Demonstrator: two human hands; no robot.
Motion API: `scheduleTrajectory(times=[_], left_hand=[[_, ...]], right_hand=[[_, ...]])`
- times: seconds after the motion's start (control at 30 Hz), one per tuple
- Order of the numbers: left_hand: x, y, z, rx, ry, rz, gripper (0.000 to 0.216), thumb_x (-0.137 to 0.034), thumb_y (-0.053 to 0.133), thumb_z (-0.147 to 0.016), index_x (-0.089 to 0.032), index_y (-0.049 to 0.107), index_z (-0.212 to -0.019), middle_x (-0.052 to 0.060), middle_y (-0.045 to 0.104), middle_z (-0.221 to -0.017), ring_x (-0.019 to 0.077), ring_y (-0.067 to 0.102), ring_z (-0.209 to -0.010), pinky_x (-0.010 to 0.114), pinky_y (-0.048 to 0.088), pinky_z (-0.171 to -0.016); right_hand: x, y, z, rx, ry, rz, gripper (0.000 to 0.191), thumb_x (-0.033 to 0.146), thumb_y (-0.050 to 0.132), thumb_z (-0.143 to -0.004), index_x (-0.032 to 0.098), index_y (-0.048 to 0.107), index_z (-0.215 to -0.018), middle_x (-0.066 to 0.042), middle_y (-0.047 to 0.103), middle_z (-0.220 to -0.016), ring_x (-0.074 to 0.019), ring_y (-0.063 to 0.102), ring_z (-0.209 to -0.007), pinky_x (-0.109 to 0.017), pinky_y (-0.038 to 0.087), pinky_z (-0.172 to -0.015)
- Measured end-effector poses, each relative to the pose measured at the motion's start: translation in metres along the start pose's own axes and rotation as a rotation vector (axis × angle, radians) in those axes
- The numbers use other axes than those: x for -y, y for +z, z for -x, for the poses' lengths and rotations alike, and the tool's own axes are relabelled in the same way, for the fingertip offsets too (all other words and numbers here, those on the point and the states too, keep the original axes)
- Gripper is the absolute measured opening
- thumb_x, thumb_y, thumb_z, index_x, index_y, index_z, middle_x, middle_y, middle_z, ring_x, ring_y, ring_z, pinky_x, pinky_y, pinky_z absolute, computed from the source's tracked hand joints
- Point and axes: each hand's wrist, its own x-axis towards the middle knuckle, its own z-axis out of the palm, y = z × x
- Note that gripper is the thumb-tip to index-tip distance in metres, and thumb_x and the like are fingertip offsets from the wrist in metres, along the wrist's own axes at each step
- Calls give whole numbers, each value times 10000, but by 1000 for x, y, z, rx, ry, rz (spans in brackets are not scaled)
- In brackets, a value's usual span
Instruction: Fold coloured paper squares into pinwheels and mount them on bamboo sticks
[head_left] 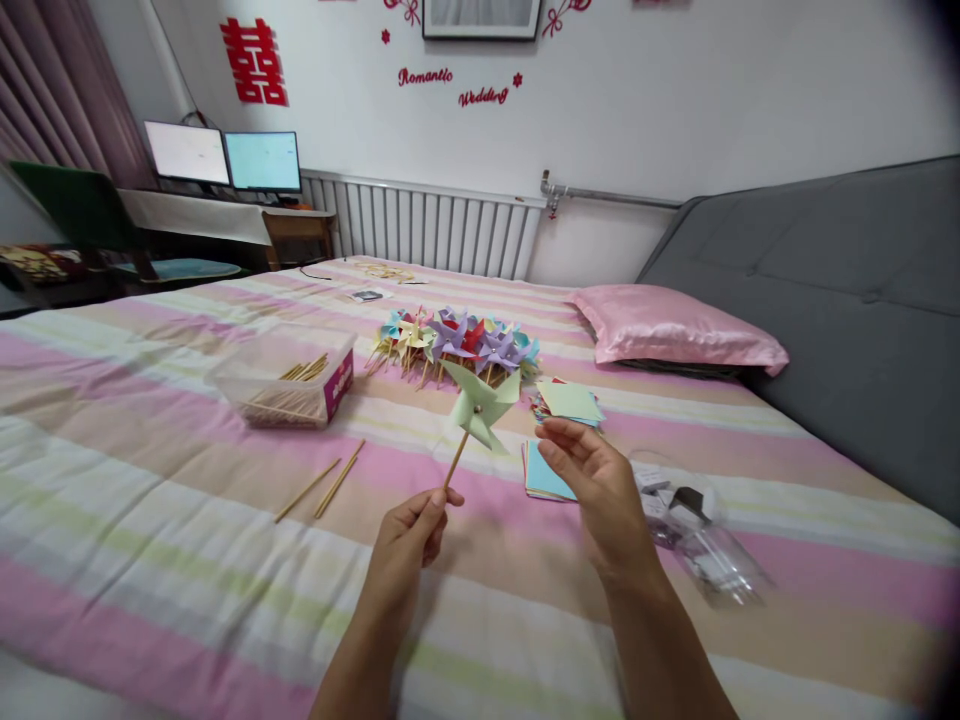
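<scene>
Pinwheel (486,408) (pale green) points upward, its stick (456,461) leaning right.

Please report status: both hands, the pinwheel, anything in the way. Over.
Left hand gripping green pinwheel by its stick, tilted right. Right hand apart, holding nothing discernible. Blue-topped paper stack partly behind right hand; nothing seen blocking pinwheel.

Single head cam here, worn up top, looking fwd & down across the bed (187,590). L hand (412,530) and R hand (596,485) nr the lens, just below mid-frame, both reaching in from the btm edge. It's a v. wide view: bedding fills the lower part, wall (750,100) facing us at the far end, monitors (262,162) off upper L, headboard (825,250) slanting down the R side, R-hand corners going dark.
</scene>
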Motion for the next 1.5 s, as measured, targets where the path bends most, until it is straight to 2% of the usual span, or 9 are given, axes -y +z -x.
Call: scheduleTrajectory(times=[0.13,0.33,0.6,0.8,0.9,1.03,1.23,1.5], left_hand=[[-1,3,1,72,-53,35,410,-552,620,-746,-146,638,-795,-91,216,-519,63,116,-478,242,77,-466],[0,7,3,124,-78,-82,426,-566,613,-738,-143,648,-782,-90,207,-516,67,125,-479,250,86,-477],[2,10,4,168,-59,-168,421,-558,569,-782,-147,663,-800,-85,185,-530,76,119,-489,249,90,-475],[-1,13,7,180,-47,-189,444,-578,571,-767,-145,667,-779,-82,197,-527,77,128,-482,250,96,-468],[-2,14,8,183,-50,-188,445,-578,574,-763,-144,671,-777,-82,201,-524,76,132,-480,249,96,-469],[-1,12,8,185,-51,-167,421,-554,577,-772,-145,676,-773,-79,206,-534,73,133,-481,243,97,-470],[0,11,10,179,-57,-159,409,-538,578,-781,-142,683,-769,-79,212,-526,75,137,-482,251,97,-479],[4,9,9,192,-50,-162,436,-557,569,-778,-137,687,-769,-70,238,-522,76,160,-483,258,95,-487]], right_hand=[[-3,2,-4,4,56,-49,482,425,755,-669,159,633,-1051,-123,707,-1041,-245,639,-1021,-398,492,-902],[4,9,1,164,-1,-67,401,452,716,-704,176,669,-992,-105,721,-1022,-258,653,-991,-399,498,-882],[-3,14,2,41,56,-167,347,387,770,-644,165,692,-899,-86,745,-940,-244,680,-919,-361,526,-808],[-5,15,3,-30,89,-127,338,409,787,-603,147,697,-796,-61,736,-784,-214,666,-710,-293,517,-585],[-5,16,4,-53,98,-148,344,407,796,-586,145,698,-787,-56,729,-769,-199,648,-658,-270,489,-520],[-6,16,4,-66,85,-140,337,393,805,-579,148,704,-788,-57,727,-771,-196,645,-669,-271,495,-532],[-10,16,5,-75,79,-158,311,375,825,-563,157,712,-753,-60,735,-796,-208,659,-723,-306,525,-634],[-15,12,5,-49,84,-140,308,371,833,-570,163,723,-768,-44,727,-733,-210,663,-685,-291,515,-585]])
